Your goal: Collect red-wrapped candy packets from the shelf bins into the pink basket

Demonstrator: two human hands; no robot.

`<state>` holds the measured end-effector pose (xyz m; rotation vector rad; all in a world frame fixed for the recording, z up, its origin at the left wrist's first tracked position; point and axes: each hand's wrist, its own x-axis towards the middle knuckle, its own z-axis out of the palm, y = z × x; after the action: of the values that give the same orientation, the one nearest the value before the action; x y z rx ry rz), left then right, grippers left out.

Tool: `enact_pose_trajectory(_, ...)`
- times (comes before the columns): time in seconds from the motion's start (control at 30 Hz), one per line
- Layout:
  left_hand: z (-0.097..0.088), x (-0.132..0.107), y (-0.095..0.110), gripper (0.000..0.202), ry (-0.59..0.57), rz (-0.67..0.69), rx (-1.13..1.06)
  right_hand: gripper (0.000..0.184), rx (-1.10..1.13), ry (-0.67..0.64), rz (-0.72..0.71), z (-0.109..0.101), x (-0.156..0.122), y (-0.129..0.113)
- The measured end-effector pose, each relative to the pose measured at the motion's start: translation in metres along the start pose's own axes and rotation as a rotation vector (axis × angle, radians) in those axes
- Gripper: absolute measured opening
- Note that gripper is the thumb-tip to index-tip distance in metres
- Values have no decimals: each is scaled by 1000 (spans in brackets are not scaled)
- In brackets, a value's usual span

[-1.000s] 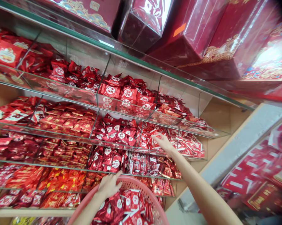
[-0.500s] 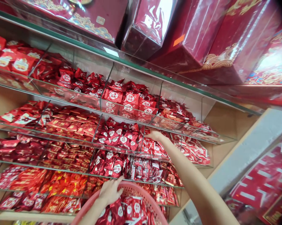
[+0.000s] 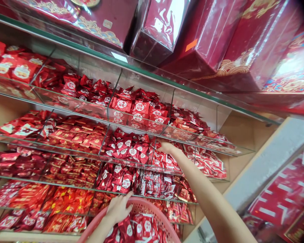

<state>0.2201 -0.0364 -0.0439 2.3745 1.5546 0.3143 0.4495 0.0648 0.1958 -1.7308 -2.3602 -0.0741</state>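
Note:
My left hand [image 3: 119,208] is curled over the far rim of a pink plastic basket [image 3: 154,208] at the bottom, which holds several red sweet packets [image 3: 142,227]. My right hand [image 3: 167,147] reaches deep into a glass shelf compartment of red-and-white packets [image 3: 167,162]. Its fingers are tucked among the packets and hidden behind the glass divider. Next to it on the left lies a compartment of dark red packets with round white labels [image 3: 128,148].
Tiered glass shelves [image 3: 147,126] with dividers hold heaps of red packets. Large red gift boxes [image 3: 205,37] wrapped in film stand on the top shelf. A pale post [image 3: 263,158] rises at the right, with more red boxes [image 3: 283,199] beyond it.
My right hand moved left and deeper into the red-and-white packet compartment. The view shifted slightly up. My left hand stayed on the basket rim.

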Motion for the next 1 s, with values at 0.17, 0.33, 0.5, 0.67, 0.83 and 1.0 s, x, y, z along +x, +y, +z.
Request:
enact_pose_trajectory(0.17,0,0,-1,53,3,-4,-6,58,-38,-19,-2,-2,3,-4)
enact_pose_trajectory(0.33,2,0,-2,53,7,11,-9,51,-71,-39,14,-5,5,-9)
enact_pose_trajectory(0.5,3,1,-3,53,13,18,-9,52,-97,-33,28,-2,5,-12)
enact_pose_trajectory(0.67,5,3,-4,53,14,24,-3,56,-121,-1,42,0,6,-17)
enact_pose_trajectory(0.83,4,1,-3,54,4,14,10,58,-133,13,51,1,6,-20)
enact_pose_trajectory(1.0,-2,-1,0,53,-12,7,2,57,-125,0,59,-3,4,-18)
